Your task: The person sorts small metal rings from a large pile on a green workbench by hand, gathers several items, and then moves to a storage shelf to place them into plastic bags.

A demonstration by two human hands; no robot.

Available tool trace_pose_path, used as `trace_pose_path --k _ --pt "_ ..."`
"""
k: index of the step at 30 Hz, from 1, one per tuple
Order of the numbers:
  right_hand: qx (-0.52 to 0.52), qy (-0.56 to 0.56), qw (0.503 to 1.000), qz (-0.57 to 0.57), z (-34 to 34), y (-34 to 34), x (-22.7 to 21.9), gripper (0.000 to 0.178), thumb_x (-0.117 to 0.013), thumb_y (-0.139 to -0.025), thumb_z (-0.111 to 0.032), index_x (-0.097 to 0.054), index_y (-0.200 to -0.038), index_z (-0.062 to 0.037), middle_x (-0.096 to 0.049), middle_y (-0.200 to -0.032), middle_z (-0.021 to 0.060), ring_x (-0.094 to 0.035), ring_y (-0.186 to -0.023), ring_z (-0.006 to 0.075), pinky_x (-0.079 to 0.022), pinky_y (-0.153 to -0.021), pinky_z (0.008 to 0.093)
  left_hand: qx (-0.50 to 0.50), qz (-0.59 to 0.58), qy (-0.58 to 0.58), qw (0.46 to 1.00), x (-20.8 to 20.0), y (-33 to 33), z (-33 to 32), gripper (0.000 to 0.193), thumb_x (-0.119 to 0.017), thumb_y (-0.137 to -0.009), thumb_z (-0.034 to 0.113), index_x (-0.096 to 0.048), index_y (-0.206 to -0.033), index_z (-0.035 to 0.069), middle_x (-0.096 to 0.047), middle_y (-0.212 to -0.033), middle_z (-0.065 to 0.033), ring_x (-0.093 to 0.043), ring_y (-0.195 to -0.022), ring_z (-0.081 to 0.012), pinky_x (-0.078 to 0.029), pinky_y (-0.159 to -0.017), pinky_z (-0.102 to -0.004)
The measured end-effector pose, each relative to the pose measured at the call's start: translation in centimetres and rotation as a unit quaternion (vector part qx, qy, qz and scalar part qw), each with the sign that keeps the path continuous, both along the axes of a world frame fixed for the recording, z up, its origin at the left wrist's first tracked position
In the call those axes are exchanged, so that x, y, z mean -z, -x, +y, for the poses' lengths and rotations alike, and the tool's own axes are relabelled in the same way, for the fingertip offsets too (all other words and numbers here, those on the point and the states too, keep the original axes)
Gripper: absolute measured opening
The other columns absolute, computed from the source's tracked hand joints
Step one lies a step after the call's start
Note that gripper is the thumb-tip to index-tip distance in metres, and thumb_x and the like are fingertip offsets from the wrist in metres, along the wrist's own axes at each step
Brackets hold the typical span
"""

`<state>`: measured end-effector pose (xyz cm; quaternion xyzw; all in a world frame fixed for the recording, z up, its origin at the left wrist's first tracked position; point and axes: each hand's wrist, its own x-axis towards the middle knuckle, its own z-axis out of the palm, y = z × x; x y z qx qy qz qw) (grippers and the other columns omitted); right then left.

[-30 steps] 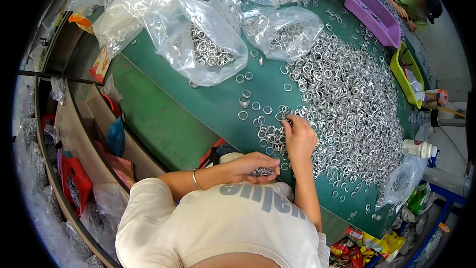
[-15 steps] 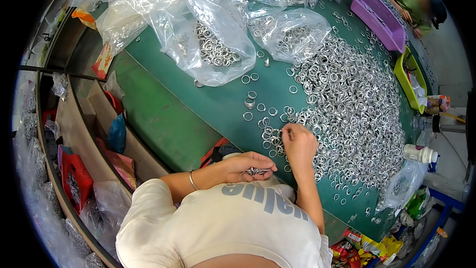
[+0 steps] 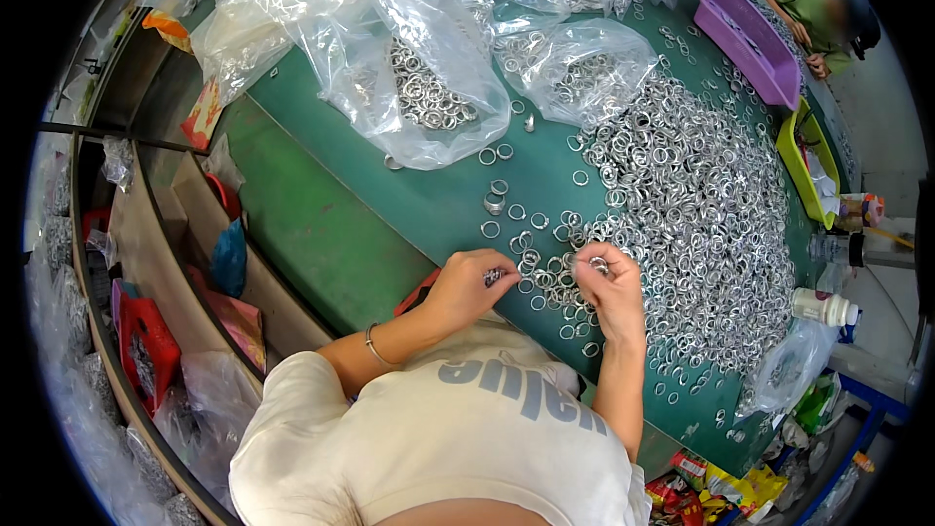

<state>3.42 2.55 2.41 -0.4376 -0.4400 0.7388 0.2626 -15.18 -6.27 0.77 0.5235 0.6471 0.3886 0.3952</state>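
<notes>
A big heap of small silver metal rings (image 3: 701, 205) covers the right half of a green table (image 3: 321, 234). My right hand (image 3: 609, 292) rests at the near edge of the heap and pinches one ring between its fingertips. My left hand (image 3: 467, 284) is curled beside it, close to my chest, and holds a small bunch of rings against the table. Loose single rings (image 3: 506, 209) lie scattered just beyond both hands.
Clear plastic bags of rings (image 3: 419, 88) lie at the far side of the table. A purple tray (image 3: 745, 39) and a yellow-green tray (image 3: 804, 166) stand at the right, near another person's sleeve (image 3: 799, 0). Shelves with packets run along the left.
My left hand has moved away from my chest toward the rings. My right hand has shifted slightly and lifted a ring from the pile's edge.
</notes>
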Motion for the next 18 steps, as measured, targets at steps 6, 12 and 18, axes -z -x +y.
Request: trace_pose_path --k 6,12,18 --pt "0.083 0.094 0.986 0.105 -0.2 -0.3 0.9 0.016 -0.059 -0.081 -0.009 -0.061 -0.094 0.0003 -0.06 -0.075 0.0033 -0.045 -0.054 0.0089 -0.029 -0.038 0.0197 -0.012 0.13 0.002 0.992 1.2 -1.0 0.8 0.015 -0.066 -0.073 0.01 -0.063 -0.087 0.006 -0.061 -0.077 -0.0092 -0.059 -0.062 -0.0258 -0.047 -0.056 -0.0335" --pt "-0.092 -0.419 0.797 -0.426 -1.5 2.4 0.5 0.014 -0.067 -0.069 -0.01 -0.064 -0.082 -0.0069 -0.057 -0.073 0.012 -0.058 -0.062 0.0304 -0.044 -0.053 0.039 -0.015 0.144 0.011 0.989 1.0 -1.4 1.3 0.017 -0.067 -0.072 0.014 -0.064 -0.087 0.008 -0.061 -0.077 -0.0081 -0.06 -0.062 -0.0265 -0.047 -0.056 -0.0348" --pt "-0.11 -0.437 0.779 -0.436 -0.9 2.7 0.5 0.007 -0.063 -0.072 -0.008 -0.062 -0.078 -0.0053 -0.058 -0.076 0.0106 -0.058 -0.062 0.0271 -0.045 -0.052 0.0359 0.001 0.192 -0.007 0.981 1.0 -1.6 1.8 0.015 -0.067 -0.071 0.014 -0.064 -0.085 0.009 -0.061 -0.077 -0.0072 -0.06 -0.061 -0.0263 -0.048 -0.056 -0.0348"
